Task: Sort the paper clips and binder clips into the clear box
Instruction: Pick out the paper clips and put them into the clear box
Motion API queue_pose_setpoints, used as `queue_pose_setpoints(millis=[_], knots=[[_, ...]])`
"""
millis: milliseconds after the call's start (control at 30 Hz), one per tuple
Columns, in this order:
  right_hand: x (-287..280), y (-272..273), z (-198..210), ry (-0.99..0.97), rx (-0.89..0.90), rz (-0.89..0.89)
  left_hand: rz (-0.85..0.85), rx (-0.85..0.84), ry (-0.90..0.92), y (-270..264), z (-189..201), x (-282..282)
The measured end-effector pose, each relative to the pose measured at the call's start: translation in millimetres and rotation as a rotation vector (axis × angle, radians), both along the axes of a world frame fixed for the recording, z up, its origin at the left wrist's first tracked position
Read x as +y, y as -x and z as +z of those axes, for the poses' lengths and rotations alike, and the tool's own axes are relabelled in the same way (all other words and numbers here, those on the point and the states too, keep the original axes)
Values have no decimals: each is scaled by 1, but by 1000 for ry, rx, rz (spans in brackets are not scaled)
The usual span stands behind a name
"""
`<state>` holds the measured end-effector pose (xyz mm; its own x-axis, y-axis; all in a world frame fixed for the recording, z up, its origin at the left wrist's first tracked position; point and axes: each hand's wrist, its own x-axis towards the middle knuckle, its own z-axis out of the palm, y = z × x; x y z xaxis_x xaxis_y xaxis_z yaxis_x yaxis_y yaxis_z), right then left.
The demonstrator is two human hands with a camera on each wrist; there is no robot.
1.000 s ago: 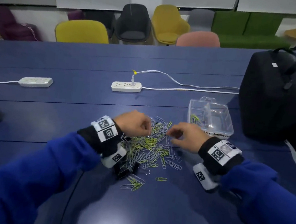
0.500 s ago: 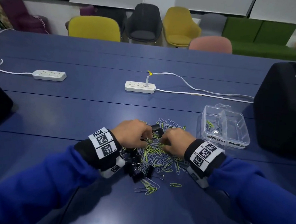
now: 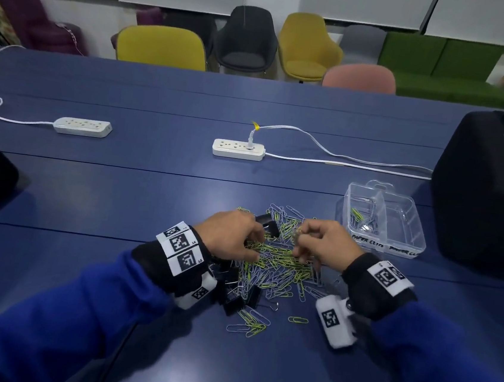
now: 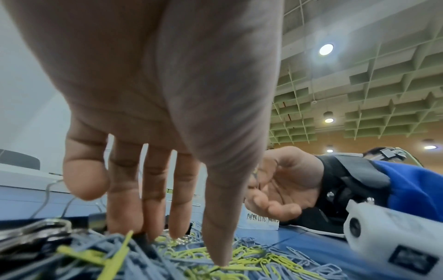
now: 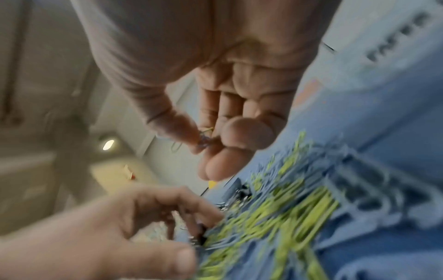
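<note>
Nearest you, black binder clips point(image 3: 234, 298) lie by your left wrist at the near-left edge of the paper clip pile point(image 3: 277, 262). Your left hand point(image 3: 233, 235) rests straight fingertips point(image 4: 153, 223) on the pile, gripping nothing. Your right hand point(image 3: 326, 245) pinches a few paper clips point(image 5: 203, 141) just above it. Farther right, the clear box point(image 3: 407, 235) holds some clips in its left compartment.
</note>
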<state>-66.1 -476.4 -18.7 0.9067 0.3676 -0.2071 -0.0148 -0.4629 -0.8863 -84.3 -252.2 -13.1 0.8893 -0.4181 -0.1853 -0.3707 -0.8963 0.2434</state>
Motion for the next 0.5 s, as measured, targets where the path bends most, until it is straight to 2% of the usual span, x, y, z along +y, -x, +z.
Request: queue_pose_setpoints(millis=[67, 133, 267, 400, 500], knots=[[-2, 2, -3, -248, 189, -74, -31, -36, -38, 0, -1, -6], [-4, 4, -6, -409, 349, -88, -64, -83, -96, -1, -2, -11], [-3, 5, -14, -594, 628, -26, -120, -118, -188, -2, -4, -23], [-5, 4, -13, -596, 644, -9, -139, -171, -162, -4, -3, -28], [-9, 0, -13, -555, 625, -68, -141, -199, -154, -5, -4, -29]])
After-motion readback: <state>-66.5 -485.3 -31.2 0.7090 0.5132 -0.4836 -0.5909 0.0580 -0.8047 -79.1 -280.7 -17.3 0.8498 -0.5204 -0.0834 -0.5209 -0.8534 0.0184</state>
